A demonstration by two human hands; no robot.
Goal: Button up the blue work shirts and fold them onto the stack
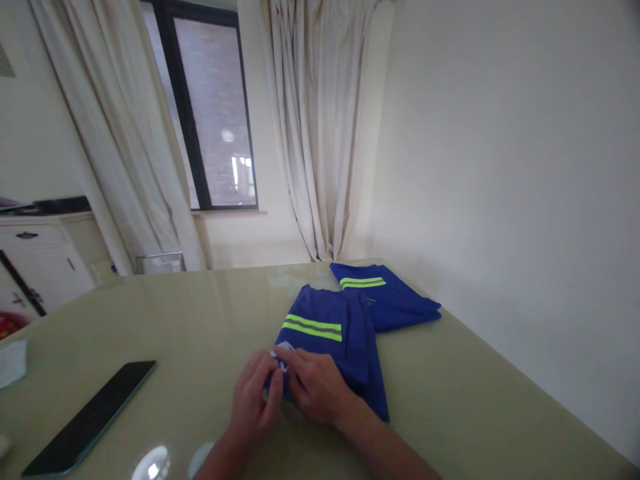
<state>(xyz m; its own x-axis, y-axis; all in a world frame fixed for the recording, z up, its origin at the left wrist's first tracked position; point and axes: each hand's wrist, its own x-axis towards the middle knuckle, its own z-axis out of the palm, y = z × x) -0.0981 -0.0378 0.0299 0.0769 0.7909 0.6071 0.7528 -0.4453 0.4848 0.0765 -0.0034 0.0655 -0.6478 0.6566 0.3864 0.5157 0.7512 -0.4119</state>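
Observation:
A folded blue garment (pixel 315 308) with a yellow-green and grey reflective stripe lies in front of me on the table. At its near left corner is a small white label-like piece (pixel 285 347) with dark marks, partly covered by fingers. My left hand (pixel 255 393) is closed around that corner, thumb and fingers meeting at the white piece. From the other side, my right hand (pixel 317 383) is closed at the same spot, index finger reaching over the white piece and thumb underneath. Exactly what is pinched between the fingertips is partly hidden.
Another folded blue garment (pixel 395 300) with the same stripe lies behind, by the wall. A black tablet-like slab (pixel 93 417) rests on the left of the glossy table (pixel 200 313). White paper (pixel 13 363) lies at the left edge. Curtains (pixel 320 120) hang beside the window.

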